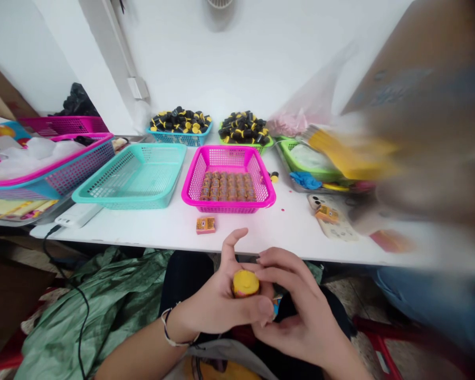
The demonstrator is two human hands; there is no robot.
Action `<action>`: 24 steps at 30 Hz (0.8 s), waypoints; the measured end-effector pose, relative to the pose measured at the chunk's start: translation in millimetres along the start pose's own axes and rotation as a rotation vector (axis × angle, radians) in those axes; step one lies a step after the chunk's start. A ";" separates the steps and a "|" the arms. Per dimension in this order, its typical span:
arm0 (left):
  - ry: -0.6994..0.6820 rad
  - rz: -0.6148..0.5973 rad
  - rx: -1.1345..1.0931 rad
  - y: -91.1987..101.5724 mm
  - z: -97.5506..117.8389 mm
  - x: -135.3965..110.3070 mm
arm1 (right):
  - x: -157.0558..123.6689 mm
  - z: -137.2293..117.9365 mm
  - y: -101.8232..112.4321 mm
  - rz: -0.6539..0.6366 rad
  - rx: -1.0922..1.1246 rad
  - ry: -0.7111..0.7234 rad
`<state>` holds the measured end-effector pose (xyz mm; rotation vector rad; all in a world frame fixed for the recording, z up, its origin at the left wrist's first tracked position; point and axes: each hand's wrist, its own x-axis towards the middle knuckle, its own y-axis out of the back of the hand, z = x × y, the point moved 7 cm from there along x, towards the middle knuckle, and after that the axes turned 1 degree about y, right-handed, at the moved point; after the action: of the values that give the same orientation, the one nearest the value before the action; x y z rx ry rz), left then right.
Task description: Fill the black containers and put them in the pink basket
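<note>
My left hand [225,298] is closed around a small cylinder with a yellow top [246,283], held upright above my lap. My right hand [296,311] meets it from the right, its fingers curled against the left fingertips. Between the hands shows a sliver of something blue and printed [277,306], mostly hidden by the fingers. In front of the hands, a small orange printed box [206,225] lies near the table edge. Beyond it stands a pink basket [228,208] with rows of small wrapped cylinders [228,187].
A turquoise basket [129,200] stands left of the pink one. Black-and-yellow pieces fill a blue basket [182,138] and a green basket [267,145] behind. A phone [334,224] lies right. A blurred person [431,121] is at the right. A power strip [78,214] trails a cable.
</note>
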<state>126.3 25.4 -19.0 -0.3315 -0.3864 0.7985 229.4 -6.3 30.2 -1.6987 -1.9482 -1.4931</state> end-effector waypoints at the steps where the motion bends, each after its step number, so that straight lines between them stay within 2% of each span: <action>1: 0.015 0.017 -0.004 1.5 1.6 0.6 | -0.2 0.9 0.5 0.000 -0.008 -0.007; 3: 0.048 0.069 0.045 6.1 7.5 1.2 | 0.4 1.9 3.3 0.016 -0.035 -0.003; 5: 0.099 0.108 0.216 10.2 14.3 0.2 | 2.2 6.4 5.5 0.001 0.006 -0.043; 9: 0.134 0.133 0.615 15.5 25.5 -3.6 | 7.3 20.0 11.6 -0.015 0.333 -0.207; 12: 0.101 0.169 0.844 18.9 30.9 -5.6 | 10.7 27.5 11.9 -0.045 0.339 -0.337; 16: 0.058 0.075 0.985 14.1 35.6 -5.3 | 11.3 33.9 2.2 -0.127 0.442 -0.498; 19: 0.067 0.008 1.029 11.9 39.5 -5.8 | 12.8 31.7 -0.1 -0.167 0.456 -0.499; 24: 0.068 0.017 1.055 16.8 41.9 -8.1 | 16.4 18.3 4.8 -0.191 0.170 -0.365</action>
<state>91.7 36.3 9.0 0.6232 0.1323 0.9006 236.2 17.3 34.9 -1.8565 -2.4022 -1.0846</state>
